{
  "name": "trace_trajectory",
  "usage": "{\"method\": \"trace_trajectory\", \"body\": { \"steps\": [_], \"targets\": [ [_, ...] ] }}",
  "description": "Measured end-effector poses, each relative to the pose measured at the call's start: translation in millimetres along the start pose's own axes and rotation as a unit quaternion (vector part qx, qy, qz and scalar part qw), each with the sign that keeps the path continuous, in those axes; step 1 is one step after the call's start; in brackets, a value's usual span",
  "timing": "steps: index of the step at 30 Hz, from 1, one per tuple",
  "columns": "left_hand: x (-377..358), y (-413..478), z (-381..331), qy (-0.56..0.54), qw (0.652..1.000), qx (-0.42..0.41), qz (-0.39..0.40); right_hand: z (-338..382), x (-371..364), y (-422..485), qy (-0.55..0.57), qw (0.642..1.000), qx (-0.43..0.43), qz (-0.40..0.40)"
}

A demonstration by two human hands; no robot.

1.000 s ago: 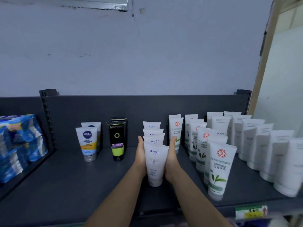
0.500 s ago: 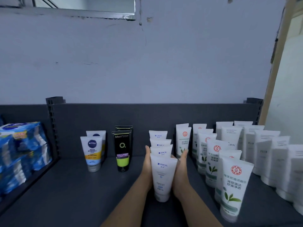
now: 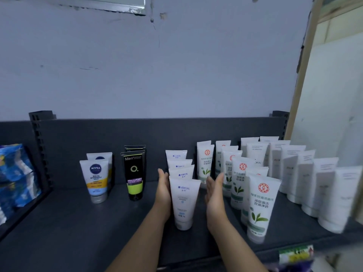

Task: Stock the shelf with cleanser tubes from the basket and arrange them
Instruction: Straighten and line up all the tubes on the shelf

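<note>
A row of several white cleanser tubes with blue print stands cap-down on the dark shelf (image 3: 68,222), the front tube (image 3: 183,203) nearest me. My left hand (image 3: 163,191) lies flat against the left side of that row, fingers straight. My right hand (image 3: 214,193) is open with straight fingers, a small gap away from the row's right side. To the right stand rows of white tubes with a red seal and green leaves (image 3: 261,205), and beyond them plain white tubes (image 3: 322,185). The basket is out of view.
Two white Nivea tubes (image 3: 96,179) and two black-and-green tubes (image 3: 134,173) stand at the left of the shelf. Blue packets (image 3: 15,173) fill the neighbouring bay. A grey back panel and wall rise behind. A green price label (image 3: 294,254) sits on the front edge.
My right hand has come off the right side of the blue-print row and now sits slightly apart from it. The left hand stays against the row.
</note>
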State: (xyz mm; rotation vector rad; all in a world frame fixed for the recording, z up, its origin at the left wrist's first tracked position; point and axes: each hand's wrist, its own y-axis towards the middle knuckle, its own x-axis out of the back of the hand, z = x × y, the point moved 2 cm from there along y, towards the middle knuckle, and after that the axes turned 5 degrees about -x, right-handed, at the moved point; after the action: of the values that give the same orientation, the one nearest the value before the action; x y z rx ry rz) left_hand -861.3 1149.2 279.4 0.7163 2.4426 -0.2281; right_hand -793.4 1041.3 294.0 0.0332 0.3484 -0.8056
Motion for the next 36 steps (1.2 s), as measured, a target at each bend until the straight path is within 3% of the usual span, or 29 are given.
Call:
{"method": "trace_trajectory", "body": {
  "steps": [6,16,20,22,24,26,33,36],
  "targets": [
    [-3.7,-10.6,-6.5,0.008,0.999,-0.042,0.01,-3.9,19.8,-23.4,-0.044,0.999,0.024,-0.017],
    [-17.1,-46.9,-67.7,0.152,0.957,-0.243,-0.038,6.6,25.4,-29.9,-0.053,0.998,0.009,0.037],
    [-64.4,-68.5,-94.8,0.308,0.873,-0.378,0.004,17.2,14.3,-32.6,-0.031,0.994,0.064,0.081],
    [-87.9,-66.6,-94.9,0.459,0.79,-0.406,0.024,19.5,12.4,-33.0,-0.012,0.992,0.084,0.092],
    [-106.0,-54.3,-87.0,0.619,0.675,-0.399,0.047,13.8,14.2,-31.8,-0.025,0.99,0.09,0.105],
    [-117.5,-35.0,-76.1,0.706,0.609,-0.355,0.068,7.6,20.1,-31.1,-0.037,0.991,0.085,0.096],
    [-132.0,35.3,-62.2,0.785,0.563,-0.247,0.083,15.3,51.8,-37.8,-0.128,0.969,0.18,0.116],
    [-130.1,60.8,-60.8,0.794,0.561,-0.215,0.094,22.7,59.4,-38.0,-0.164,0.953,0.224,0.12]
  ]
}}
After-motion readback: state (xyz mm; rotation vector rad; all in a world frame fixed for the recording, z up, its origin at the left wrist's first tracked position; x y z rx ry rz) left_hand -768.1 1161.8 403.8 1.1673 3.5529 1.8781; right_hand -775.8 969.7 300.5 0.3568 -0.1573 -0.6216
